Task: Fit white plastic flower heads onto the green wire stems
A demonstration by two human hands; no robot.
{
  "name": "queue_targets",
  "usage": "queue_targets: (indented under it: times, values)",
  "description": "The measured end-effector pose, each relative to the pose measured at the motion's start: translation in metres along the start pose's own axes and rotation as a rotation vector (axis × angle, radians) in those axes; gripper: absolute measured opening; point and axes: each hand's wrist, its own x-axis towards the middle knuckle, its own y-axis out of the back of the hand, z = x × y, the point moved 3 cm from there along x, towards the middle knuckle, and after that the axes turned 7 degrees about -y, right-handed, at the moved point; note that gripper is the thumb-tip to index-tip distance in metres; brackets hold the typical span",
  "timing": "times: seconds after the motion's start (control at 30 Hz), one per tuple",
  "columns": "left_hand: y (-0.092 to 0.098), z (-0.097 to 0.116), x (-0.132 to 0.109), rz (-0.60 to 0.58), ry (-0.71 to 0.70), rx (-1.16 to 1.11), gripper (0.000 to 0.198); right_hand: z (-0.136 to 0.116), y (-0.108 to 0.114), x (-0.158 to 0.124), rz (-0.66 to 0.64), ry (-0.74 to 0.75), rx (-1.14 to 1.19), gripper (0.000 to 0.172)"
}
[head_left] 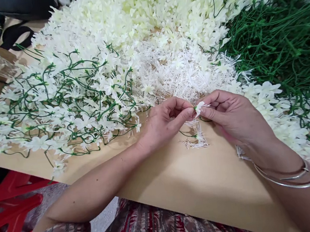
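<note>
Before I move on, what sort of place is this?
Likely a workroom for artificial flowers, though it could be a home: the table holds a heap of white petals, a pile of green stems and many stemmed flowers.

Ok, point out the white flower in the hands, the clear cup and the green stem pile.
White flower [199,108]: head view, on its petals.
Clear cup [2,64]: head view, on its side wall.
Green stem pile [275,43]: head view, middle of the heap.
</note>
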Motion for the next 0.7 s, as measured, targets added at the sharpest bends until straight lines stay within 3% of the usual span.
queue_targets:
  times: [0.27, 0.57, 0.7]
  values:
    - [0.000, 0.004, -0.001, -0.020, -0.045, 0.085, 0.037, -0.006, -0.001, -0.005, -0.027, -0.006, -0.087, 0.024]
    - [0.001, 0.003, -0.001, -0.035, -0.098, 0.129, 0.041, -0.006, -0.002, -0.001, -0.080, -0.052, -0.070, 0.038]
    - [-0.002, 0.016, 0.000, -0.033, -0.146, 0.133, 0.035, -0.012, -0.001, -0.002, -0.133, -0.030, 0.012, 0.037]
